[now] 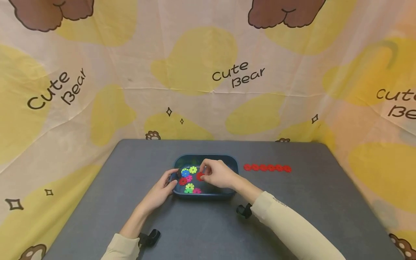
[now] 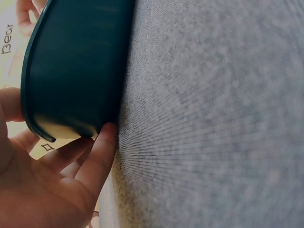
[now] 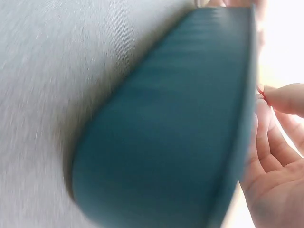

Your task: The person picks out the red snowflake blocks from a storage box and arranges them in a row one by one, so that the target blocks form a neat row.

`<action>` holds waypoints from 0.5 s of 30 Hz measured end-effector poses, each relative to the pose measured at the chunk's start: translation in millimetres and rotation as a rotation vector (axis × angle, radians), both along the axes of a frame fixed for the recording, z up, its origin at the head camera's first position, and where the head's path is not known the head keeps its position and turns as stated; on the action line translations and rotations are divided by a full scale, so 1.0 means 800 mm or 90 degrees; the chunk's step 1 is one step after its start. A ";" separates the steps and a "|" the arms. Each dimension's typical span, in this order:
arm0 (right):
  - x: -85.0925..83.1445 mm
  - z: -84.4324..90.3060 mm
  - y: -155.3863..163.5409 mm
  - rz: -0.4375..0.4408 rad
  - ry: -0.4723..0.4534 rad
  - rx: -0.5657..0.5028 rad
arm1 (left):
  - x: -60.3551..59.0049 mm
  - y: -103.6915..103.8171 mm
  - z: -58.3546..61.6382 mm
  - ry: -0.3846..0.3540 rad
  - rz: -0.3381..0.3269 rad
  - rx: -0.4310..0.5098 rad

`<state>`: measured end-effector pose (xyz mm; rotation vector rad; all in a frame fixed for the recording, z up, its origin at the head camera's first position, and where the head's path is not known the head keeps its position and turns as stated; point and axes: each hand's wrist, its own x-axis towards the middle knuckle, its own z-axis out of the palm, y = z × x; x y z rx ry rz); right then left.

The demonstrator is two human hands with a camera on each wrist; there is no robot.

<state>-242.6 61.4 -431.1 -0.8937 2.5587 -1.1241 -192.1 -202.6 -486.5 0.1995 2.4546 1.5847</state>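
A dark teal plastic tray [image 1: 204, 195] stands on the table. My left hand [image 1: 161, 188] holds its left end, thumb and fingers at the rim and end wall. Over the tray's middle my right hand [image 1: 219, 174] pinches a red notched plastic disc [image 1: 199, 176] between thumb and fingers; in the right wrist view just the disc's red edge [image 3: 263, 96] shows. Loose discs lie in the tray's left half: a blue disc [image 1: 185, 173], a yellow disc [image 1: 193, 169], a red disc [image 1: 183, 181], a green disc [image 1: 188, 191] and several others. The right hand covers part of the tray.
Right of the tray, a straight row of several red discs [image 1: 267, 168] lies on the grey table [image 1: 208, 227], the discs touching or joined. A patterned cloth [image 1: 195, 72] hangs behind the table and along both sides. Dark cameras are strapped to both wrists.
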 end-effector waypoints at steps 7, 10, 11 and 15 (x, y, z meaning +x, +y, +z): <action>0.001 0.013 0.046 -0.033 0.024 -0.028 | 0.001 0.001 -0.001 0.001 0.005 -0.007; 0.003 0.014 0.067 -0.052 0.026 -0.031 | 0.002 0.002 0.001 0.001 0.007 -0.006; 0.004 0.014 0.074 -0.057 0.027 -0.030 | 0.002 0.002 0.001 0.001 0.006 -0.005; 0.005 0.013 0.103 -0.077 0.028 -0.033 | 0.002 0.002 0.003 0.003 0.003 -0.006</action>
